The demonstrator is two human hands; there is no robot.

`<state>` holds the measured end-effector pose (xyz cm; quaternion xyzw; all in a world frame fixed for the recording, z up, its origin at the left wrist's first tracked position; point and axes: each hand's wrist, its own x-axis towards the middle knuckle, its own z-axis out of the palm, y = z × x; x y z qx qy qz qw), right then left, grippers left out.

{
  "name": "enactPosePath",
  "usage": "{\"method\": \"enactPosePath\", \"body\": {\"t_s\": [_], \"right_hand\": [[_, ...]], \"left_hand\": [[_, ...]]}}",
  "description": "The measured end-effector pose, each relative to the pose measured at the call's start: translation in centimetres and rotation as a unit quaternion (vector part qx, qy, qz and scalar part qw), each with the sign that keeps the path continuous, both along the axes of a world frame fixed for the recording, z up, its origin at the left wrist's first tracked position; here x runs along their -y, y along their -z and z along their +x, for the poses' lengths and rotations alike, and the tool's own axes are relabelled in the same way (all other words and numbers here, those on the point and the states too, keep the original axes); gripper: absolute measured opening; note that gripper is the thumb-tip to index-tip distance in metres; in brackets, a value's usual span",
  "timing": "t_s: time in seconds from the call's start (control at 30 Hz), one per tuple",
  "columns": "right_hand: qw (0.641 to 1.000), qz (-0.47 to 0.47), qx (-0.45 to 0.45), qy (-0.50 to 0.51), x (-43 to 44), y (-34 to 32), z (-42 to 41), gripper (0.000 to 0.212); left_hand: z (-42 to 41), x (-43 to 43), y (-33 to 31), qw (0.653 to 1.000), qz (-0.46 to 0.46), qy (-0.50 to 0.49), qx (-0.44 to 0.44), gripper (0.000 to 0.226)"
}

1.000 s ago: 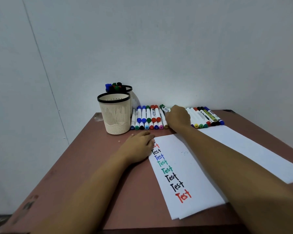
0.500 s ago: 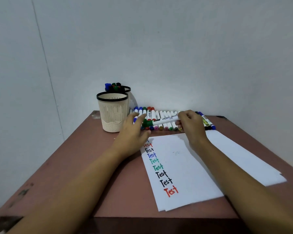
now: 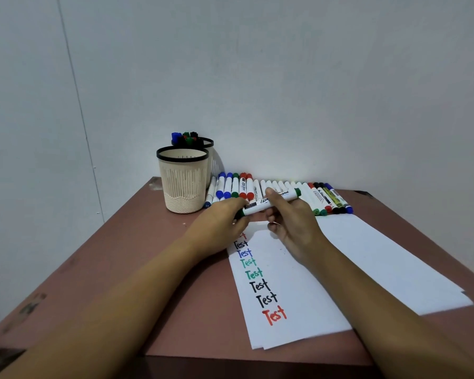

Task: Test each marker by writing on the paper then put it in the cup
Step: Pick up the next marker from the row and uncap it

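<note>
Lying on the matte brown worktop [image 3: 137, 269], smooth white paper [image 3: 326, 283] shows eight "Test" lines, yet a row of capped markers [image 3: 320, 199] waits untested, I judge, beside the ribbed rear cup [image 3: 214, 165] holding several. Right hand [image 3: 293, 222] fingers clamp a glossy green-capped marker [image 3: 268, 202] above the paper; left hand [image 3: 216, 225] fingers pinch its cap.

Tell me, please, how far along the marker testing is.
Done: eight "Test" lines show on the paper, and several capped markers stand in the rear cup. In hand: the left hand and right hand both hold a green marker, cap on. Left: the long row of markers along the wall.
</note>
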<state>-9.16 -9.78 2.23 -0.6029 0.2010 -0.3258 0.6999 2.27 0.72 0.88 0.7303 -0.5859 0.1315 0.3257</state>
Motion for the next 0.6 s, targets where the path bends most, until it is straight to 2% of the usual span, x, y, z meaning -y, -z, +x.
{"method": "enactPosePath", "body": {"t_s": [0.17,0.3,0.6], "right_hand": [[0.998,-0.06,-0.004,0.002,-0.3,-0.1,-0.1,0.031],[0.998,-0.069,0.0,-0.008,-0.4,0.0,-0.1,0.031],[0.996,-0.08,0.034,-0.024,-0.3,-0.3,-0.1,0.031]], "left_hand": [[-0.4,-0.1,-0.1,0.999,0.01,0.025,-0.023,0.021],[-0.6,-0.3,-0.2,0.997,0.031,0.035,-0.054,0.024],[-1.2,-0.2,-0.7,0.971,-0.034,0.082,-0.222,0.013]]}}
